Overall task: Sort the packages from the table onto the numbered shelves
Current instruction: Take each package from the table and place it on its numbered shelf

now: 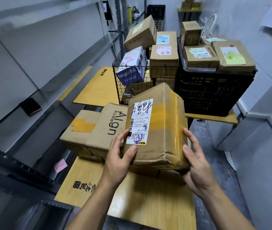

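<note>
Brown cardboard sits clamped between the fingers (pixel 132 149) of both hands: the left hand (pixel 120 158) grips the near left corner of the yellow-taped cardboard box with a white label (pixel 161 130), and the right hand (pixel 196 165) grips its right side, holding it raised above the wooden table (pixel 148 205). Beyond it, stacked brown cardboard boxes (pixel 98 130), a black wire basket (pixel 120 97) and a black plastic crate (pixel 211 93) carry many more packages. I judge that most of the sorting onto the grey metal shelves (pixel 32 67) remains.

The surface (pixel 148 205), topped with yellow printed cardboard sheets, carries a cluster of brown boxes at its near left: an "Align" box (pixel 108 128) beside a yellow-taped box (pixel 78 128). Farther back stand a wire basket (pixel 132 75) and, just right of it, a black plastic crate (pixel 211 95).
</note>
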`<state>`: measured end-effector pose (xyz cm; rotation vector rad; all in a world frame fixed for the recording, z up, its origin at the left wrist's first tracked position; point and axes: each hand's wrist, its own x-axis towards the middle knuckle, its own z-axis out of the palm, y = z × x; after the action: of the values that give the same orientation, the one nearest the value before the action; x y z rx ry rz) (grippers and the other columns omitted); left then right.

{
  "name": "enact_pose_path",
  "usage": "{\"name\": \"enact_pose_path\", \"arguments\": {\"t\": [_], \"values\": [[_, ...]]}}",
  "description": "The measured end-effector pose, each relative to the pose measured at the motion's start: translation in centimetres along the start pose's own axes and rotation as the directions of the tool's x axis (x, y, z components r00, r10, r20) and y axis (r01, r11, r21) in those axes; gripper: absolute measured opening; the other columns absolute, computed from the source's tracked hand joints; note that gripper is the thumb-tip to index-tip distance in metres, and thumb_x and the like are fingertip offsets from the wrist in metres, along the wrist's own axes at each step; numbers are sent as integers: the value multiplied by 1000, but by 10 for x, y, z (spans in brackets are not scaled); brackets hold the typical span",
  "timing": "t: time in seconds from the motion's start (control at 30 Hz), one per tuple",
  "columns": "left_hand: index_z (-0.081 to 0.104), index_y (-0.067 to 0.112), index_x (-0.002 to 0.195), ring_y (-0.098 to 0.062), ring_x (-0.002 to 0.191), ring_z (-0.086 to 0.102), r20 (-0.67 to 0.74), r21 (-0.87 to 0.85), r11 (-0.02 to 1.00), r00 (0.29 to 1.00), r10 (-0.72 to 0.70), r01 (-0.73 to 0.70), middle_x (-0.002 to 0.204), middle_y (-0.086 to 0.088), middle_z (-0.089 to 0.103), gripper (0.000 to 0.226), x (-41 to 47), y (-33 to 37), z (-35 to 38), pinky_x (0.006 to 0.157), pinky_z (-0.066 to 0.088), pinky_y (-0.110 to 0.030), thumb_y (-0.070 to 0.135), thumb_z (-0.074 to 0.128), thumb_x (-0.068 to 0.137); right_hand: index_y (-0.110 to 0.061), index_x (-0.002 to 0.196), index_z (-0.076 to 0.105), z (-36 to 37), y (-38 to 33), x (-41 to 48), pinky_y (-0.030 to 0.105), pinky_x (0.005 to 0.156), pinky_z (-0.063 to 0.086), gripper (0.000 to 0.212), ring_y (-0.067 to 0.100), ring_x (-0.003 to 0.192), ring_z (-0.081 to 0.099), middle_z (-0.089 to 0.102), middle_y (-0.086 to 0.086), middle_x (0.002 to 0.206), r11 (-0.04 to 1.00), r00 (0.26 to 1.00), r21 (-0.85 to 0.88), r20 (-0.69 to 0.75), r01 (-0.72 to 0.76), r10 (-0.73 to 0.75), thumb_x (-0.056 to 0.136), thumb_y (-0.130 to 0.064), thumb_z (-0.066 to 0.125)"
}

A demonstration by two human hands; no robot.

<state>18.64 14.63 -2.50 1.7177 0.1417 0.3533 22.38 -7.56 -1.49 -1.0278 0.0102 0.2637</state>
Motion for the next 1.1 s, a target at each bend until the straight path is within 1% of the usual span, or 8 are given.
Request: {"name": "enact_pose_path", "arguments": {"t": [0.07,0.17,0.3,0.43,0.6,0.83,0.97,1.1], "values": [[50,43,134,-17,128,51,-52,29,1000,999,12,-10,134,15,53,54,-7,3,-9,106,43,-52,48,64,81,-46,126,63,4,2,-1,52,97,54,42,32,126,57,55,6,141,980,999,-193,25,45,-41,95,-19,52],[48,38,137,-14,129,50,-127,58,998,991,42,-35,135,12,50,58,-23,12,-28,106,45,-44,48,64,81,-58,124,60,16,-3,-4,34,98,53,48,10,133,49,48,-15,142,767,971,-596,150,238,-185,103,-16,49],[45,40,136,-16,131,48,-269,183,980,955,130,-82,137,7,47,59,-47,22,-57,104,44,-30,49,63,81,-48,125,59,53,-15,-8,4,87,44,34,-10,124,44,51,-11,137,612,917,-684,321,397,-237,94,-36,52],[45,41,135,-18,131,46,-416,307,951,893,171,-40,136,13,43,59,-79,23,-88,101,48,-43,48,65,79,-57,134,47,96,2,-10,21,94,50,52,0,128,50,52,-18,138,656,895,-663,444,360,-43,83,-65,52],[48,34,137,-20,135,42,-575,374,925,800,169,73,139,7,41,62,-144,23,-129,104,43,-52,45,66,79,-51,142,39,148,49,-35,45,109,45,70,7,131,53,54,-12,143,720,794,-604,596,342,122,78,-60,66],[48,33,135,2,130,39,-754,434,862,630,187,262,137,9,40,62,-277,46,-184,109,36,-23,47,64,77,-54,132,39,223,105,-135,29,103,50,62,-12,115,56,59,-16,128,777,633,-554,724,298,274,92,-16,68],[52,21,136,12,127,36,-814,462,805,538,219,371,136,1,42,64,-369,66,-211,106,25,-7,45,63,78,-46,141,36,256,140,-215,39,98,55,74,6,115,64,63,-9,127,806,530,-521,784,280,323,83,-26,79],[52,21,137,11,127,35,-869,445,768,430,247,460,136,3,40,63,-463,85,-232,105,25,-6,43,65,79,-49,140,35,286,174,-302,47,97,54,76,0,109,64,64,-19,120,819,451,-484,832,307,323,84,-24,79]]}}
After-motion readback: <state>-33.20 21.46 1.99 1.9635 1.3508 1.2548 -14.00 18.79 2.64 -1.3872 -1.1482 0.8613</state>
